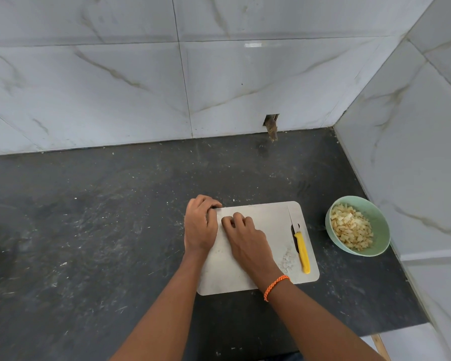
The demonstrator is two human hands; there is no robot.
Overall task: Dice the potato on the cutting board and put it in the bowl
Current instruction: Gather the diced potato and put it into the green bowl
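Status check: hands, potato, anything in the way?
Left hand grips cutting board edge; right hand rests on it. Diced potato in bowl. Knife idle.

Even soft light, sharp focus, edges bowed.

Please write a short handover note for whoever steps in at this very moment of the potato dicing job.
Hands: the left hand grips the far left edge of the cutting board, fingers curled over it. The right hand rests on the board with its fingers curled; whether it holds anything cannot be seen.
Things: the knife with the yellow handle lies on the right side of the board, held by neither hand. The green bowl stands right of the board on the counter, holding the diced potato.
Done: dicing and transfer look finished.
Left: only small scraps lie near the knife handle; clear them if wanted.
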